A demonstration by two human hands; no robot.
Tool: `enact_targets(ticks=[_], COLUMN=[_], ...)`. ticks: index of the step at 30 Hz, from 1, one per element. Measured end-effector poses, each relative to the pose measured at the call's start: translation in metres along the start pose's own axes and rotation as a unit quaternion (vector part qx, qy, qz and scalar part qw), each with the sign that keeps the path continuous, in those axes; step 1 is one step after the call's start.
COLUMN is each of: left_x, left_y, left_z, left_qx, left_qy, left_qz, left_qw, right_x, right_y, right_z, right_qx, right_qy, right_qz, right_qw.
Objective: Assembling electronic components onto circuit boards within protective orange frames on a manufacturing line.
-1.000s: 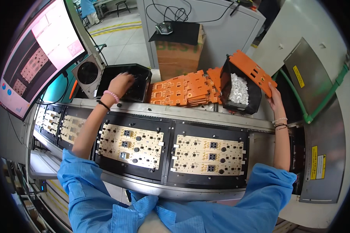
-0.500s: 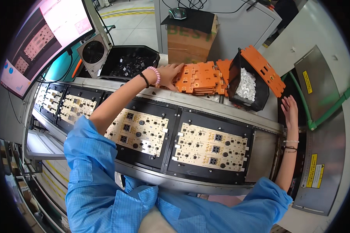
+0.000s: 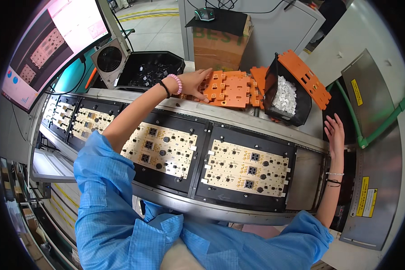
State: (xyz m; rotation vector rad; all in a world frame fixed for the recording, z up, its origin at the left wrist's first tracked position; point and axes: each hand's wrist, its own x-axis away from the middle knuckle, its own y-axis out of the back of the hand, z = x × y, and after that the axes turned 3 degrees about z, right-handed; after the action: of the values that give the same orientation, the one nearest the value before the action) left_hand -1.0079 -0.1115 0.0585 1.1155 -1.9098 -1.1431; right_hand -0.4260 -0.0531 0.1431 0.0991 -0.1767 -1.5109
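Note:
At the back of the line my left hand [image 3: 192,84] spans the left end of a pile of orange slotted plates [image 3: 234,89]. Its thumb lies along the near edge and its fingers reach toward the far edge, closed about the top plate. My right hand [image 3: 334,131] is raised at the right end of the line, fingers apart, holding nothing. Nearest to it are a leaning orange plate [image 3: 305,77] and a tilted black bin [image 3: 300,112] of small white pieces [image 3: 284,96]. Beige circuit boards [image 3: 231,163] with black parts lie in black trays [image 3: 213,198] before me.
A black bin [image 3: 177,64] of small dark parts stands at the back left, beside a fan [image 3: 109,59] and a monitor [image 3: 54,45]. Behind the plates rises a cardboard box [image 3: 218,49] with a mouse [image 3: 204,15] on top. A green bar [image 3: 384,126] borders the right side.
My left thumb has come into sight at the near edge of the orange plates, and the pile's near side looks different. My right hand stays raised, almost unmoved.

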Motion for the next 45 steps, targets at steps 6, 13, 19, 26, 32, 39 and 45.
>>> enact_targets(ticks=[6, 13, 19, 26, 32, 39, 45], left_x=[0.003, 0.069, 0.102, 0.176, 0.166, 0.146, 0.123], left_y=[0.018, 0.072, 0.037, -0.044, -0.021, -0.046, -0.010], left_z=[-0.006, -0.080, -0.152, -0.104, -0.164, -0.185, -0.211], left_qx=[0.006, 0.151, 0.565, 0.188, 0.347, 0.698, 0.696], left_qy=[-0.006, -0.201, -0.131, -0.219, -0.125, -0.003, 0.027], left_qz=[-0.075, -0.312, -0.277, -0.292, -0.140, -0.125, -0.237], left_qw=[0.997, 0.916, 0.766, 0.912, 0.919, 0.705, 0.677], right_x=[0.008, 0.050, 0.110, 0.152, 0.178, 0.215, 0.225], right_y=[-0.006, -0.062, -0.186, -0.216, -0.170, -0.144, -0.133], right_z=[0.002, 0.031, 0.019, 0.025, 0.015, 0.007, 0.024], right_qx=[0.004, 0.137, -0.101, -0.203, -0.209, -0.147, -0.084], right_qy=[0.023, 0.165, -0.024, -0.086, -0.090, -0.068, -0.091], right_qz=[-0.007, 0.050, 0.381, 0.414, 0.261, 0.226, 0.501], right_qw=[1.000, 0.975, 0.919, 0.883, 0.938, 0.961, 0.857])
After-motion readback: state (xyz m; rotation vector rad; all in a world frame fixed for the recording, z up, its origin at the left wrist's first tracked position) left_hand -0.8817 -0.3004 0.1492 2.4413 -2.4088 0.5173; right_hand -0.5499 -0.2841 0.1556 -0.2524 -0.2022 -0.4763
